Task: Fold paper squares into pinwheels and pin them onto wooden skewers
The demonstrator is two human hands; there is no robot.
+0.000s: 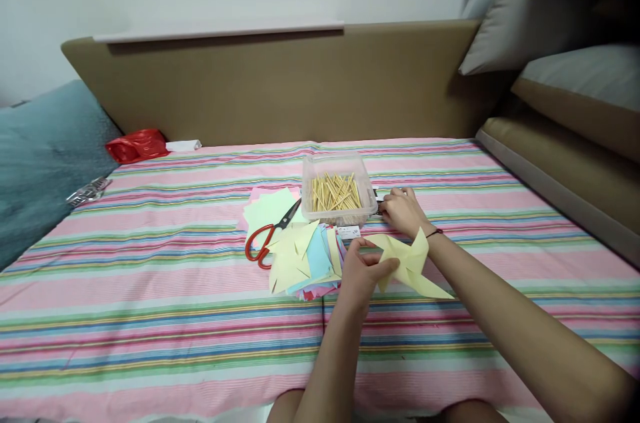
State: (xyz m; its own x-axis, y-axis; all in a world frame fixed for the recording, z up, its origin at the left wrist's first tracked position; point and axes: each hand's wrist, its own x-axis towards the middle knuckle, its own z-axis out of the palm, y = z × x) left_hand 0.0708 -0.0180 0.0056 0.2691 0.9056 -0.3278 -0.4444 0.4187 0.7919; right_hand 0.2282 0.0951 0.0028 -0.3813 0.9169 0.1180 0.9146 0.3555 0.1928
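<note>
My left hand point(364, 272) pinches a pale yellow paper pinwheel point(407, 263), thumb on top, its cut corners folded inward. My right hand point(403, 212) is just right of a clear plastic box point(341, 216) of thin wooden sticks point(336, 192). Its fingers curl down at a small dark and white item point(381, 199); what they grip is hidden. Left of my left hand is a pile of cut coloured paper squares point(305, 259), yellow and blue uppermost. Red-handled scissors point(273, 233) lie on pale green paper sheets point(270, 208), blades pointing at the box.
A striped cloth point(175, 316) covers the surface. A small white label point(349, 232) lies in front of the box. At the far left are a red packet point(137, 146), a white box point(183, 145) and a clear plastic packet point(89, 191). A brown backrest point(280, 89) stands behind; cushions point(585, 86) rise at right.
</note>
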